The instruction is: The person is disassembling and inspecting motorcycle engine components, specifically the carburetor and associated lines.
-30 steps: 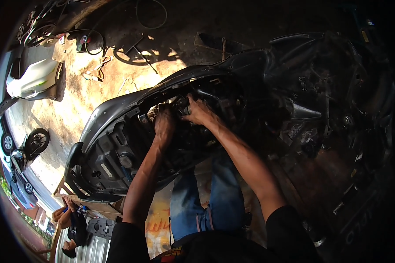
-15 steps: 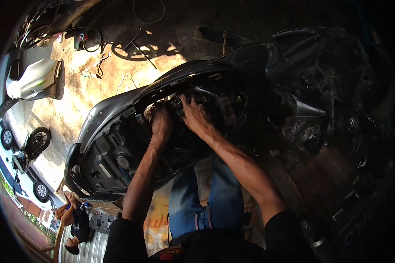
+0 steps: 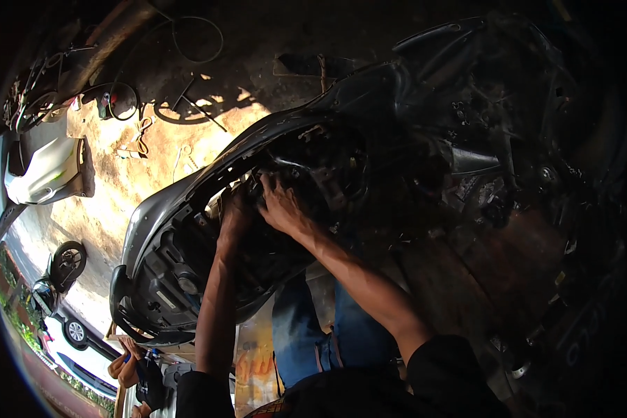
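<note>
**Both hands deep in the scooter body**

The left hand (image 3: 235,212) and right hand (image 3: 280,206) sit side by side, fingers curled into the open cavity of the grey scooter body shell (image 3: 161,221); what they pinch cannot be told. Work by feel, steadily. Beyond lies sunlit dirt ground (image 3: 118,182).

We see open-air motorbike repair yard, not indoor shop. Landmark: stripped scooter body (image 3: 188,230), panels off, insides bare. Beyond scooter, sunlit dirt ground (image 3: 118,188) littered with loose cables (image 3: 195,42) and hoop-shaped parts. Left of scooter, detached pale body panel (image 3: 45,167) lying on ground. Below-left of scooter, parked motorbike (image 3: 59,272) and car (image 3: 76,334) at roadside. Right of scooter, dark clutter of machine parts, details unclear.
</note>
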A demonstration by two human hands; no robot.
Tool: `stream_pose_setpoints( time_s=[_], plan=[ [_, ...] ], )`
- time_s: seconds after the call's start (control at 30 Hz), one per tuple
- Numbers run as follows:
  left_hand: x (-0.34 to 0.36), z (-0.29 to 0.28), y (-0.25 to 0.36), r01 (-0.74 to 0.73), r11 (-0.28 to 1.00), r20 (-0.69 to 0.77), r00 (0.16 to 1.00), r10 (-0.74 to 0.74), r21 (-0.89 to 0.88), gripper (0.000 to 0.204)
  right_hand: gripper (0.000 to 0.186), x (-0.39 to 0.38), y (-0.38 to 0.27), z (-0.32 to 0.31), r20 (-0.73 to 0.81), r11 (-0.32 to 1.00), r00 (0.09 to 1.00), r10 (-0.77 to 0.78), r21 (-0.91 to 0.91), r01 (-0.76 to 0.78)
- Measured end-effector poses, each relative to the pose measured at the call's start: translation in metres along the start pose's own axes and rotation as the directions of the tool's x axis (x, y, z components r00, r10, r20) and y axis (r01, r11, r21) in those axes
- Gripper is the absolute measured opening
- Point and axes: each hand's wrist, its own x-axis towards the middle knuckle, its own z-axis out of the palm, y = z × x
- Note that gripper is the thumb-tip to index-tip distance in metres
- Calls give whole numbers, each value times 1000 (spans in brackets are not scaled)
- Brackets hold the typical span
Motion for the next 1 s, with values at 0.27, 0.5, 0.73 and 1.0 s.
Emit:
stream_pose_setpoints(
  time_s=[0.27,0.5,0.73,1.0],
  plan=[
    [1,3,-13,35,989,33,999,-31,-147,60,80,-22,-11,25,-401,980,915,44,-159,-117],
    [12,-20,7,-38,999,134,990,42,-33,63,75,-33,-13,24,-352,916,921,166,-291,-277],
    [34,-40,2,40,999,487,872,-53,36,74,87,-18,-13,-2,-127,941,937,325,-55,-334],
    [44,-34,-18,-107,991,482,866,133,-81,76,94,-14,-2,3,-138,965,956,258,80,-248]
  ],
)
